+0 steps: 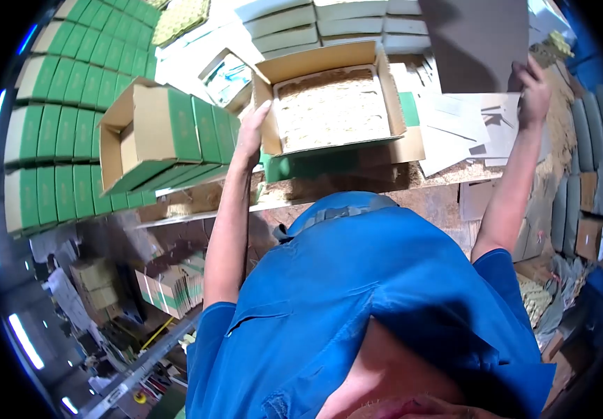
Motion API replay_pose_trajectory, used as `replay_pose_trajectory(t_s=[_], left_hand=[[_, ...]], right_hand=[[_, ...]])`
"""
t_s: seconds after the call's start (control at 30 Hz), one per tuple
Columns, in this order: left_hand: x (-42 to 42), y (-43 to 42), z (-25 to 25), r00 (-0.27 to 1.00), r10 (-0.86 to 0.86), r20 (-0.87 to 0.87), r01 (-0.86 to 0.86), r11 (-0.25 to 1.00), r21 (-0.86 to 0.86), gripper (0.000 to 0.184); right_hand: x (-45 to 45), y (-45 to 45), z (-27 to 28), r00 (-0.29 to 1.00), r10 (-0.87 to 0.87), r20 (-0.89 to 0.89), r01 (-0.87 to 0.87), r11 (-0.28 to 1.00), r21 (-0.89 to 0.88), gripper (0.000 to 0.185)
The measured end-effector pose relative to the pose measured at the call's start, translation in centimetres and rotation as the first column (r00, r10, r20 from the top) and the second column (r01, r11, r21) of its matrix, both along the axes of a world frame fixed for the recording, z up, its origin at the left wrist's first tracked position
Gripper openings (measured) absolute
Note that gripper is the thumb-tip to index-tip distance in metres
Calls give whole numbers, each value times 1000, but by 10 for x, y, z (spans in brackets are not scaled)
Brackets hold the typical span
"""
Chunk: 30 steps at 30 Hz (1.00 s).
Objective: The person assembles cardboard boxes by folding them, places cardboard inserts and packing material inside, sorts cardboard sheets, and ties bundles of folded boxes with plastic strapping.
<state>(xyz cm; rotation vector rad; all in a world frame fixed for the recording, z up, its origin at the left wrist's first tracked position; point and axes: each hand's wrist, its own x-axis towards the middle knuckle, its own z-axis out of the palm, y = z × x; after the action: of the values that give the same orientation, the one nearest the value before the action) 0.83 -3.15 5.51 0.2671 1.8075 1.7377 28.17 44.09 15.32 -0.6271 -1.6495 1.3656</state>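
An open cardboard box (268,126) with green on its outside stands on the bench, a pale textured layer (333,105) filling its bottom. My left hand (251,133) grips the box's left wall. At the right, my right hand (533,91) has its fingers bent at the edge of a large grey-brown sheet (483,45), which is raised above the bench. White papers or cards (455,126) lie below that sheet, between the box and my right forearm. Left of my left hand is an empty open box (130,140) beside several green boxes (193,126).
Stacked green boxes (50,133) fill the left side. White boxes (284,38) are stacked behind the open box, near a small box with blue-white contents (228,77). The bench's front edge (308,200) runs before my body. Grey rolled bundles (587,133) stand at the right.
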Motion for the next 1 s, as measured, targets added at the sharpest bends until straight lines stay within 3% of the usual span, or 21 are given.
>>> replay_pose_trajectory(t_s=[0.07,0.1,0.2,0.23,0.27,0.33,0.4,0.47,0.6,0.67,0.73,0.8,0.83,0.87,0.93,0.97,1.0], left_hand=[[-3,-2,-7,999,-30,-44,31,1000,5,46],[-3,-3,-9,999,-22,-37,22,1000,10,48],[-6,-8,-24,997,-37,-69,43,996,74,49],[-6,-10,-28,992,-61,-112,75,989,124,49],[-4,-9,-27,992,-28,-121,40,994,100,51],[-3,-14,-27,983,-8,-183,26,995,95,52],[-3,-14,-25,967,38,-253,-39,999,3,57],[5,-12,-15,970,68,-234,-75,997,-21,58],[4,-11,-13,982,-23,-187,22,1000,-10,61],[4,-11,-21,972,-31,-234,24,999,-31,64],[2,-10,-28,960,-39,-278,24,998,-56,67],[0,-9,-34,948,-32,-318,-6,993,-115,72],[-1,-9,-27,949,-38,-314,0,993,-120,72],[-4,-8,-11,993,29,-115,-38,996,-80,72],[-38,-9,-25,993,104,64,-102,994,-24,66],[-63,-8,-38,950,83,-302,-124,985,-121,60],[-80,-3,-43,816,93,-570,-250,947,-202,55]], right_hand=[[-52,-59,60,982,190,24,-190,982,17,33],[-75,-44,63,866,400,299,-450,885,121,42],[-159,-120,45,703,441,557,-666,683,299,39],[-181,-148,55,461,506,729,-850,488,198,41],[-198,-171,48,422,367,829,-853,470,226,45],[-232,-182,5,371,273,887,-886,390,251,40],[-234,-193,-15,442,144,885,-846,394,359,25],[-224,-197,-28,444,32,895,-827,398,396,24],[-201,-209,-58,624,-35,781,-728,338,596,22],[-187,-224,-47,627,-66,776,-710,361,604,25],[-173,-237,-24,548,-114,829,-753,365,548,30],[-157,-247,-10,798,-200,569,-542,177,822,30],[-151,-251,-4,747,-128,653,-608,267,748,35],[-149,-253,-7,618,-19,786,-720,389,575,38],[-152,-270,-7,57,179,982,-845,533,-48,36],[-142,-269,-27,184,108,977,-874,472,112,36],[-135,-265,-45,313,46,949,-878,393,271,37]])
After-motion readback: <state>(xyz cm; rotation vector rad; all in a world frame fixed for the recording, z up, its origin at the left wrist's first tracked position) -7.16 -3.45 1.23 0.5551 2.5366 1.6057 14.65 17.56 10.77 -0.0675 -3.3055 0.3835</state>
